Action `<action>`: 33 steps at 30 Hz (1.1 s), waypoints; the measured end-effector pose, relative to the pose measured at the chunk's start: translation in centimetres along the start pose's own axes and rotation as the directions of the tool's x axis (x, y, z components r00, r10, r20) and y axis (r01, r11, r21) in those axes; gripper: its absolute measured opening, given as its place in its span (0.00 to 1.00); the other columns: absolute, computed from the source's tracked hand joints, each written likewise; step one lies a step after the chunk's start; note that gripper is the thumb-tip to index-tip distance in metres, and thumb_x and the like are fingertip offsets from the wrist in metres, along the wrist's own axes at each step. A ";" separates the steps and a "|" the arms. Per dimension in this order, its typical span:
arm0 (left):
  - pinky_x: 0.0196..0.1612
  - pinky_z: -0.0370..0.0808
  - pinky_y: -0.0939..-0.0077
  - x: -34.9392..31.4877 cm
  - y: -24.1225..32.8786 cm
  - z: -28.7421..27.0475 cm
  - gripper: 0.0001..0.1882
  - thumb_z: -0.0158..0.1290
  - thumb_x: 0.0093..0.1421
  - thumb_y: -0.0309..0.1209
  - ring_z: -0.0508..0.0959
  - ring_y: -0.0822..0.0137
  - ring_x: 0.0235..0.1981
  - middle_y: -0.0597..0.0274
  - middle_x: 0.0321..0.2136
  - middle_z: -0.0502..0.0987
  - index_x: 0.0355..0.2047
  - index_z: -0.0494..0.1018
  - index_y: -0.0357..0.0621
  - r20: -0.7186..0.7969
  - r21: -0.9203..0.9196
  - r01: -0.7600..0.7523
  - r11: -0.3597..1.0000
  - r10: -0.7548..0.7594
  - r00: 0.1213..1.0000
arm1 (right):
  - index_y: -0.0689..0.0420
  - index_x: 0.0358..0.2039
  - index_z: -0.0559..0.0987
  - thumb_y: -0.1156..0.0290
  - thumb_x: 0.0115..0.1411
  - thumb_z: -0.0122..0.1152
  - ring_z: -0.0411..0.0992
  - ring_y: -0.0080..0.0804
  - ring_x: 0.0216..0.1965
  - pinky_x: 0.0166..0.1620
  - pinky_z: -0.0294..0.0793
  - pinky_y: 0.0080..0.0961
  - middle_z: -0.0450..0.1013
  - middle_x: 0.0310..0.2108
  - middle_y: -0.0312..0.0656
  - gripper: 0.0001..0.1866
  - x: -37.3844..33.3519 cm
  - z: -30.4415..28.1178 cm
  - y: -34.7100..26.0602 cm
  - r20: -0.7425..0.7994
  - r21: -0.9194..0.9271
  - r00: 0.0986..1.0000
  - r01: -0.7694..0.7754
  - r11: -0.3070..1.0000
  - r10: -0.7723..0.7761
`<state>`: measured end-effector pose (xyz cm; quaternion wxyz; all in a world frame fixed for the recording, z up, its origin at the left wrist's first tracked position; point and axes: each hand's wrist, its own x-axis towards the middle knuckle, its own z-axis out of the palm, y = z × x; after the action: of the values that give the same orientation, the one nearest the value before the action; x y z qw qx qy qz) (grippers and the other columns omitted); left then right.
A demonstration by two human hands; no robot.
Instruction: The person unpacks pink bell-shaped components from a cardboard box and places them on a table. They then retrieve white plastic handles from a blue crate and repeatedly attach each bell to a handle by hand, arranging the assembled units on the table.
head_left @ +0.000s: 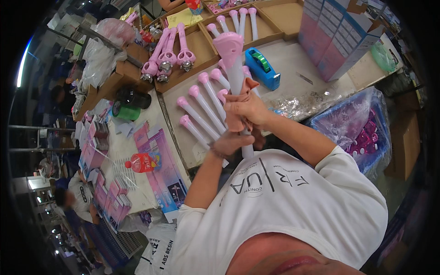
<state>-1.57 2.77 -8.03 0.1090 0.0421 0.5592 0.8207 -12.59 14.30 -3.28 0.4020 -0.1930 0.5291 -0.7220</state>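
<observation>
In front of my chest I hold a toy wand point(235, 75) upright, with a pink head on top and a whitish tube below. My right hand point(251, 109) is closed around the tube, with a piece of orange-brown cloth or rubber point(236, 123) bunched at its fingers. Lower down, my left hand point(230, 143) wraps the same tube near its bottom end; its fingers are partly hidden. Behind the hands, several white tubes with pink ends point(201, 107) lie side by side on the table, some of them covered by the held wand.
A blue tape dispenser point(270, 75) with green tape stands right of the wand. Pink wand handles point(167, 55) and more tubes point(243, 23) fill cardboard trays behind. At right are a tall printed carton point(332, 41) and a plastic-lined blue bin point(337, 119). A red-capped bottle point(142, 162) lies left.
</observation>
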 end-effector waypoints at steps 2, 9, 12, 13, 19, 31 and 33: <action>0.36 0.74 0.71 0.3 1.0 -1.3 0.21 0.56 0.56 0.30 0.77 0.62 0.37 0.57 0.37 0.75 0.49 0.65 0.40 -0.232 0.253 0.116 0.961 -0.056 0.971 | 0.65 0.36 0.75 0.62 0.51 0.67 0.72 0.19 0.23 0.23 0.69 0.20 0.73 0.22 0.40 0.19 0.3 -0.9 -0.6 0.023 -0.322 1.000 0.002 0.947 0.005; 0.53 0.68 0.66 3.4 4.1 -1.0 0.27 0.55 0.59 0.42 0.72 0.60 0.50 0.52 0.48 0.73 0.52 0.66 0.34 -0.563 0.086 -0.391 0.916 0.369 0.740 | 0.59 0.26 0.77 0.54 0.53 0.58 0.74 0.52 0.30 0.34 0.73 0.43 0.75 0.24 0.52 0.18 0.4 0.9 0.2 0.038 -0.926 0.989 0.087 0.366 -0.140; 0.57 0.65 0.56 2.4 6.0 -2.3 0.19 0.50 0.62 0.41 0.71 0.57 0.53 0.52 0.48 0.75 0.46 0.72 0.40 -0.559 0.053 -0.510 0.859 0.448 0.697 | 0.59 0.26 0.78 0.54 0.53 0.59 0.75 0.47 0.26 0.33 0.73 0.39 0.75 0.22 0.50 0.18 -1.1 0.1 0.6 0.158 -0.951 0.986 0.167 0.259 -0.054; 0.58 0.65 0.54 1.7 7.1 -3.6 0.17 0.49 0.62 0.41 0.71 0.56 0.53 0.53 0.48 0.75 0.44 0.73 0.42 -0.565 -0.049 -0.596 0.801 0.470 0.679 | 0.59 0.28 0.77 0.57 0.53 0.60 0.73 0.43 0.24 0.32 0.73 0.37 0.74 0.21 0.47 0.16 -1.8 -0.6 0.5 0.164 -0.910 0.978 0.100 0.401 0.126; 0.55 0.67 0.48 0.0 5.1 -7.7 0.13 0.48 0.60 0.41 0.74 0.55 0.50 0.59 0.45 0.78 0.37 0.76 0.48 -0.642 -0.375 -0.729 0.573 0.406 0.650 | 0.60 0.36 0.74 0.60 0.62 0.54 0.65 0.18 0.15 0.15 0.59 0.17 0.68 0.17 0.33 0.15 -5.0 -3.5 -0.2 0.178 -0.198 0.969 -0.134 0.971 0.170; 0.43 0.74 0.55 0.6 -0.4 -6.4 0.14 0.50 0.60 0.43 0.77 0.55 0.36 0.58 0.36 0.77 0.32 0.69 0.45 -0.804 -0.552 -0.696 0.459 -0.074 0.589 | 0.55 0.28 0.71 0.42 0.64 0.41 0.63 0.24 0.08 0.08 0.55 0.17 0.68 0.16 0.38 0.26 -1.1 -6.0 4.2 -0.274 0.138 0.937 -0.185 0.973 0.217; 0.42 0.74 0.52 -0.7 -0.8 -7.6 0.14 0.49 0.60 0.43 0.77 0.53 0.34 0.57 0.36 0.77 0.33 0.69 0.44 -0.845 -0.453 -0.590 0.668 -0.110 0.523 | 0.56 0.30 0.73 0.42 0.64 0.42 0.65 0.25 0.08 0.09 0.57 0.17 0.68 0.14 0.38 0.27 -2.1 -7.5 4.7 -0.186 -0.164 0.925 -0.362 0.918 0.331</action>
<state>-2.20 -4.01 -11.49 -0.2829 -0.3034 0.1740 0.8931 -14.84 19.91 -10.06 0.4606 -0.0781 0.6527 -0.5965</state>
